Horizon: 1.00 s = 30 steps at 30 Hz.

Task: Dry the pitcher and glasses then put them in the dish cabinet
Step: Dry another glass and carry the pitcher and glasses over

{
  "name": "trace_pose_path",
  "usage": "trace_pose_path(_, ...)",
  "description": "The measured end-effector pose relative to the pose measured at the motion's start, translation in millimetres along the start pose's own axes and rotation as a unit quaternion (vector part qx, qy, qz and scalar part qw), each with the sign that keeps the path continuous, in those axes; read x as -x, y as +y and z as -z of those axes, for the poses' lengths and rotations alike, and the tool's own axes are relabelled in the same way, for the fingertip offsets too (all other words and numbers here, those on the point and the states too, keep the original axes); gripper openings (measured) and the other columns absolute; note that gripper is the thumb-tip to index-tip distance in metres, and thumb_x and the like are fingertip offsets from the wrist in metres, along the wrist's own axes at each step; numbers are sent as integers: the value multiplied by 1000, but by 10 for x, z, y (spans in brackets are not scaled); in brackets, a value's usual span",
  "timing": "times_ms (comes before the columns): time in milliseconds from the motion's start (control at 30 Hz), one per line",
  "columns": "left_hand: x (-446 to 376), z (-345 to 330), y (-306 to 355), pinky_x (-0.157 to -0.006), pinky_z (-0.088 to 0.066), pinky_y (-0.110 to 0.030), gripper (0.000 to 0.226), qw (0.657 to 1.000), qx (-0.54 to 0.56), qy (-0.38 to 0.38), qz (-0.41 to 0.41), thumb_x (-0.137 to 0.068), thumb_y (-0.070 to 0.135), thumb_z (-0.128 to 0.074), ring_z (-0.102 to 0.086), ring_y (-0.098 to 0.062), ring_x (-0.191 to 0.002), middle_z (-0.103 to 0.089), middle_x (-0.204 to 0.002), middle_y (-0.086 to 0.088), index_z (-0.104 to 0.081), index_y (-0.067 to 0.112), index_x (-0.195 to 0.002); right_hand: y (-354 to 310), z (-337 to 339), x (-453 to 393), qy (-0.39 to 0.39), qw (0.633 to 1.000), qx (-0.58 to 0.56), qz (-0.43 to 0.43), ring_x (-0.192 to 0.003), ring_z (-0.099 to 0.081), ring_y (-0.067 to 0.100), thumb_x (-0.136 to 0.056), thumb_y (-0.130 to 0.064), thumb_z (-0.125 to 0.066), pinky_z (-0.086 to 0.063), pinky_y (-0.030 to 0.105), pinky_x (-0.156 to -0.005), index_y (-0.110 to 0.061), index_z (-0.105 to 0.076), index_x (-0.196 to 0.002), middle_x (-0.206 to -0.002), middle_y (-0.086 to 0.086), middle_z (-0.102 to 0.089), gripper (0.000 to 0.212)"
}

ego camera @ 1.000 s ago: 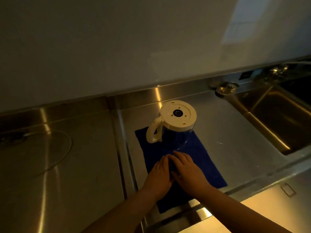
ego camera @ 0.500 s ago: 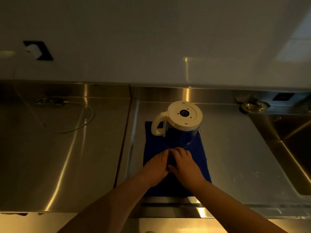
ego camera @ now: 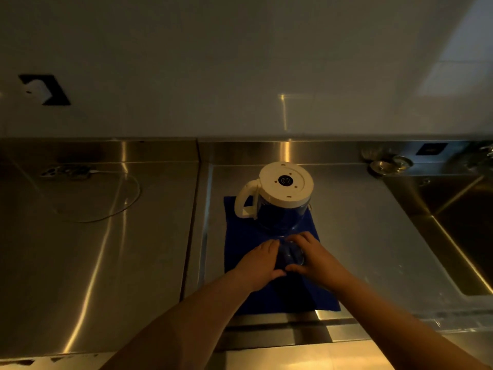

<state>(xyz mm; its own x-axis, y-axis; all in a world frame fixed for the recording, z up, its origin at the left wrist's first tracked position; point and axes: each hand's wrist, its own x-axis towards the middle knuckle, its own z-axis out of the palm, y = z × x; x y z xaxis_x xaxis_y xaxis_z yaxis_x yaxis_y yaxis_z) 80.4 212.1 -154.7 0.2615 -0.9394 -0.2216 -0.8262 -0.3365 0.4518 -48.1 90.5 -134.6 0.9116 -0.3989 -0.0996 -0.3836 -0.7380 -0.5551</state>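
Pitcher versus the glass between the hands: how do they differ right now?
The pitcher stands untouched, farther back; the glass is nearer, with the left hand and right hand cupped around it. The pitcher is larger, with a white base and handle; the glass is all clear. Both sit on the blue cloth.

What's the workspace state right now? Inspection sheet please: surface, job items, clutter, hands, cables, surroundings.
Surface: stainless steel counter, a blue cloth spread on it.
Job's things: pitcher with white base up, standing inverted on the cloth; a clear glass between both hands, on the cloth.
Clutter: small metal fitting at the back ledge.
Grippers: left hand and right hand cupped around the glass.
Cables: thin white cable looped on the left counter.
Surroundings: sink basin at right, white wall behind, wall outlet.
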Motion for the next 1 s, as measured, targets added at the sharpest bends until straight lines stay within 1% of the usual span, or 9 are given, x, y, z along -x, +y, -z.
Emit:
trace_pose_path(133,-50,-15,55,-115,-18,-31,84,998,-45,-8,-32,-92,44,-55,-19,-24,-143,-18,-156,-11,-9,5,-151,50,13,105,10,1000,23,-15,-108,-42,6,-73,-35,-74,-38,16,-88,-30,-42,-127,-128,-7,-38,63)
trace_pose_path(333,-136,-63,134,-118,-13,-35,88,989,-123,-22,-75,-90,50,-54,-18,-28,-142,-20,-155,-15,-9,3,-150,150,-5,283,30,998,28,-46,-102,-49,10,-70,-29,-77,-44,16,-78,-21,-45,-120,-120,-8,-39,60)
trace_pose_path(433,-166,-120,170,-119,-13,-36,89,983,-153,-22,-97,-88,51,-55,-22,-29,-141,-24,-153,-16,-12,2,-149,258,-72,394,44,998,19,-48,-96,-53,12,-68,-25,-80,-50,24,-77,-16,-47,-114,-115,-6,-42,57)
trace_pose_path(500,-192,-161,182,-119,-13,-36,89,980,-163,-29,-113,-88,50,-57,-24,-28,-140,-26,-151,-15,-14,2,-149,328,-134,467,51,997,9,-59,-90,-54,10,-68,-29,-78,-51,26,-74,-19,-47,-109,-110,-6,-45,53)
trace_pose_path(567,-208,-185,201,-119,-12,-36,88,976,-178,-35,-124,-88,50,-57,-25,-27,-139,-28,-150,-15,-15,2,-149,382,-206,523,67,996,-8,-58,-86,-54,9,-69,-33,-76,-50,23,-70,-19,-46,-106,-106,-4,-48,49)
trace_pose_path(667,-228,-218,253,-118,-11,-35,85,974,-183,-30,-132,-87,47,-59,-27,-26,-136,-31,-147,-14,-18,3,-148,400,-290,586,81,995,-4,-60,-84,-55,10,-71,-26,-77,-45,15,-67,-14,-48,-107,-103,-4,-48,47)
trace_pose_path(733,-222,-245,280,-118,-10,-35,85,972,-194,-26,-130,-88,47,-59,-26,-26,-137,-31,-147,-13,-17,3,-148,417,-354,609,90,994,2,-60,-82,-54,8,-71,-28,-77,-43,12,-65,-14,-49,-107,-103,-4,-50,47)
trace_pose_path(900,-227,-224,300,-118,-9,-35,90,981,-162,-45,-101,-89,48,-57,-20,-26,-141,-24,-152,-13,-8,4,-150,311,-409,617,143,987,23,-68,-86,-56,11,-74,-46,-59,-43,15,-72,-15,-55,-105,-103,2,-58,44)
trace_pose_path(1000,-211,-161,318,-117,-11,-35,98,992,-73,-76,-75,-87,44,-62,-11,-26,-144,-15,-156,-12,2,7,-152,203,-427,602,162,983,79,-19,-105,-56,19,-77,-35,-67,-46,23,-83,-13,-55,-114,-119,8,-57,44)
